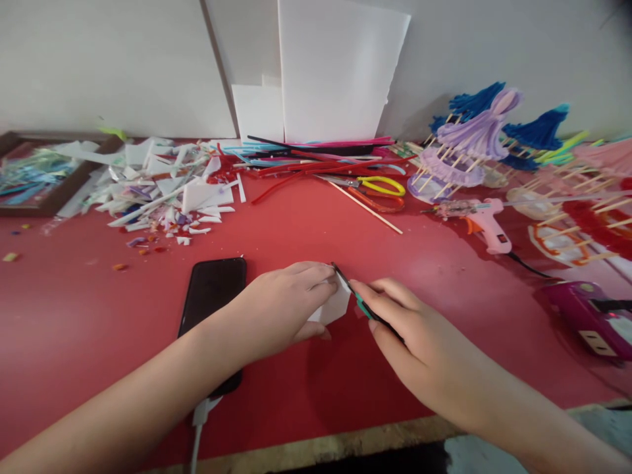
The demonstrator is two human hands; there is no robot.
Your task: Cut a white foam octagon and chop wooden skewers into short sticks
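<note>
At the middle of the red table, my left hand (pixel 291 299) holds down a small white piece of board (pixel 333 304), fingers along its far side and thumb at its near edge. My right hand (pixel 415 322) grips a green and black craft knife (pixel 364 306), its dark blade (pixel 340 272) slanting up to the left against the board's right edge. Part of the board is hidden under my left fingers. A black phone (pixel 212 293) lies partly beneath my left forearm, with a white cable (pixel 199 418) plugged in.
White scraps (pixel 162 184) are heaped at the back left beside a brown tray (pixel 54 197). Pipe cleaners (pixel 316 158) and yellow-handled scissors (pixel 382 186) lie behind my hands. At right are a pink glue gun (pixel 488 224), a purple power box (pixel 587 316) and several stick-built carousel-like models (pixel 451 164).
</note>
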